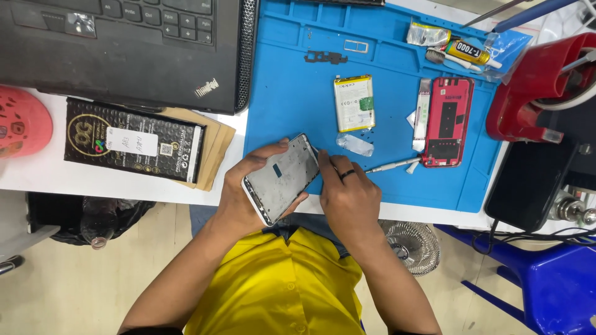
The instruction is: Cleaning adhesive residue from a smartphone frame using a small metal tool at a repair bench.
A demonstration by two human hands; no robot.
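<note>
The opened phone frame (pixel 282 178) is gripped in the left hand (pixel 239 189) at the near edge of the blue mat (pixel 292 93). Its upper corner is pinched by the right hand (pixel 347 195). The frame is best kept braced; battery (pixel 354 102) lies just beyond the hands.

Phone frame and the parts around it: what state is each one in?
Phone frame: opened up, insides bare, tilted, held at the mat's near edge.
Left hand: grip closed around the frame.
Right hand: fingers at the frame's right edge.
Battery: taken out, flat on the blue mat.
Red back cover: off, inner side up.
Laptop: open.
Glue tube: lying down.
</note>
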